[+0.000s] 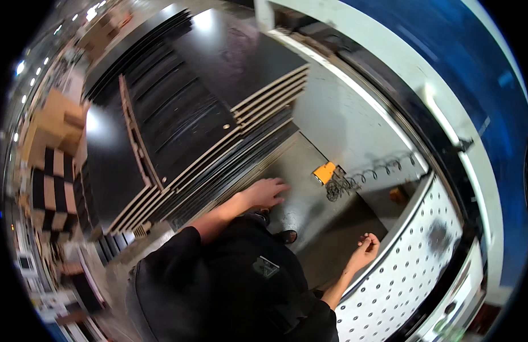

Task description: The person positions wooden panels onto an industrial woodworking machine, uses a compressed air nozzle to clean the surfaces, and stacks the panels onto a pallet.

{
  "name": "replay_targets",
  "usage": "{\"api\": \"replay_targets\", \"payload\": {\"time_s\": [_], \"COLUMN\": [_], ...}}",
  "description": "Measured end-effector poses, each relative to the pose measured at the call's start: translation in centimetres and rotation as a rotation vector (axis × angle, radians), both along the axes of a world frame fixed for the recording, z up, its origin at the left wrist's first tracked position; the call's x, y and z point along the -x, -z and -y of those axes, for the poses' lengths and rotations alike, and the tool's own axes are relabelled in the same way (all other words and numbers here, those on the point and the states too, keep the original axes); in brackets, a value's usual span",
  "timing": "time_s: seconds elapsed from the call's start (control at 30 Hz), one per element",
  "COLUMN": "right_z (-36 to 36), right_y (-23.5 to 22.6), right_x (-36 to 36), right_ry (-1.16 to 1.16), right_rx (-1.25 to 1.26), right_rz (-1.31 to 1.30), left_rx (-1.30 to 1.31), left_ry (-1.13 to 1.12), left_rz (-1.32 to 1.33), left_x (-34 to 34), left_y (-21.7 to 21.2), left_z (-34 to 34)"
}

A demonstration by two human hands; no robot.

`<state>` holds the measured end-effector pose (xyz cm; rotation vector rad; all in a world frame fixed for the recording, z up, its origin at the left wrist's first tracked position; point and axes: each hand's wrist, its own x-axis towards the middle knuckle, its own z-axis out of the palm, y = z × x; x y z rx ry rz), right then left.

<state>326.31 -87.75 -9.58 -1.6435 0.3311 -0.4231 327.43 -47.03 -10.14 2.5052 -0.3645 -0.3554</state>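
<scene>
My left hand point(267, 192) is stretched out above the floor, just beside the front edge of a stack of black panels point(187, 108). Its fingers are extended and slightly blurred, and nothing shows in them. Lower on the right, my right hand point(365, 252) hangs in the air with its fingers loosely curled inward, with no object visible in it. Close to it is the white perforated table point(398, 265) of a machine. The panels have pale cut edges, and a narrow brownish strip point(135, 137) lies across their top.
On the floor ahead stands a yellow foot pedal point(327, 172) with a coiled black cable point(369, 175). The machine's pale side panel point(346, 111) rises on the right, below a blue cover point(423, 34). Cardboard boxes point(53, 128) are stacked at the far left.
</scene>
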Motion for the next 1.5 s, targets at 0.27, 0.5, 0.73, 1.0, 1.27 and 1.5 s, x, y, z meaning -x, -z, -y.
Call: {"api": "replay_targets", "payload": {"time_s": [0.27,0.5,0.73,1.0,1.27,1.5], "right_z": [-12.7,-26.3,-39.1,-41.2,-19.2,7.9], "right_y": [-4.0,-7.1,-9.1,-10.5,-13.4,-16.5], "right_x": [-3.6,-6.1,-5.9,-8.4,-21.5,-34.4], "right_ry": [-0.549,-0.891,-1.205,-1.220,-0.337,0.870], "right_rx": [0.179,0.342,0.451,0.624,0.771,1.221], "right_rz": [-0.043,-0.018,0.097,0.169,0.196,0.485], "left_rx": [0.087,0.161,-0.002,-0.086,0.014,-0.055], "left_ry": [-0.332,-0.590,-0.935,-1.183,-0.972,-0.917], "left_rz": [0.395,0.590,0.652,0.619,0.623,0.577], "left_x": [1.6,3.5,10.4,15.0,7.5,5.2], "left_y": [-6.2,-11.1,-13.3,-11.0,-10.5,-10.5], "left_z": [-7.6,-16.8,-27.1,-28.9,-23.0,-19.6]}}
